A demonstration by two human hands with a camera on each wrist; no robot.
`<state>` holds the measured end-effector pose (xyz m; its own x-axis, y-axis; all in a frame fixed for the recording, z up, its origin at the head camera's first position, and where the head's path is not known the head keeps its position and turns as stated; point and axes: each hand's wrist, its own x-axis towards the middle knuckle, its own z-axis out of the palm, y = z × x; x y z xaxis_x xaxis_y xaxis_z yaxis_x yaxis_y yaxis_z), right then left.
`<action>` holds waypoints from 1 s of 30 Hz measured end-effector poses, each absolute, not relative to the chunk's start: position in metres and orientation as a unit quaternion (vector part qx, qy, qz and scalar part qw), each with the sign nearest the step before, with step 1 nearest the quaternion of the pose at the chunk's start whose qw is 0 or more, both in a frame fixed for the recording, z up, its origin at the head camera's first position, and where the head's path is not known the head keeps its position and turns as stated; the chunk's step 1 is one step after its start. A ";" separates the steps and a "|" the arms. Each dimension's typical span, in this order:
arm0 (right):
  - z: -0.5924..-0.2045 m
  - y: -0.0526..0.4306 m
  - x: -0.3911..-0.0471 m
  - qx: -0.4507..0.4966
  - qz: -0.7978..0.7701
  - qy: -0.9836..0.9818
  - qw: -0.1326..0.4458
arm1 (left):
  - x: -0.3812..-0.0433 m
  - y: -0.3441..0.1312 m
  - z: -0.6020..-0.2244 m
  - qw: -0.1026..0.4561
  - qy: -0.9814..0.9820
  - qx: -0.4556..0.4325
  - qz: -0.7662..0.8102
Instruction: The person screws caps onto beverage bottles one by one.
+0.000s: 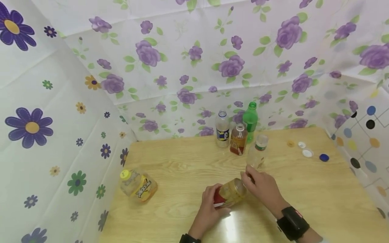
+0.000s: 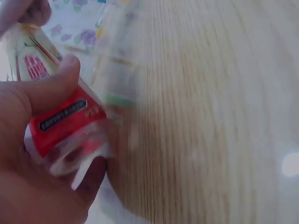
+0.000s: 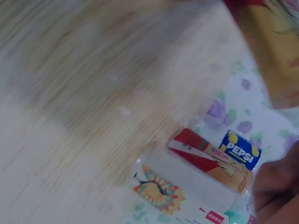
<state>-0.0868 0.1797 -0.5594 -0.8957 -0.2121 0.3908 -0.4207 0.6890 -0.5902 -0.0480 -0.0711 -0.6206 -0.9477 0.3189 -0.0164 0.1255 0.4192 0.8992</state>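
I am holding the red-labelled bottle [image 1: 230, 191] at a slant above the bench [image 1: 182, 162], the left hand [image 1: 209, 202] gripping its label end with fingers and thumb wrapping the sides; whether its lower edge is touching the wood, I am not able to tell. The right hand [image 1: 263, 186] is hovering just beside the far end, its fingers bending inward, but I cannot tell whether they are pinching anything, since the knuckles are hiding the tips. I am judging this to be work at the bottle's mouth, so I am asking the left fingers for a grip that is stopping any rolling without denting the thin wall. For any twist, I am wanting the right fingers lining up with the bottle's length, so that the force is turning rather than tipping it. The clear bottle [image 1: 256, 155] is standing very near those knuckles, so I am favouring small, tight movements there. The blue cap [image 1: 324, 157] and white cap [image 1: 307, 153] are lying well apart from both hands.
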 end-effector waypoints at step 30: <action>-0.573 0.173 -0.093 0.309 0.359 -0.865 0.165 | -0.066 -0.108 -0.619 0.116 0.820 0.162 0.537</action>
<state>-0.0928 0.1733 -0.5733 -0.7553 -0.4159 0.5065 -0.6524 0.5514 -0.5200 -0.0655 -0.1079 -0.6192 -0.9210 0.3893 -0.0162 0.1410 0.3718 0.9176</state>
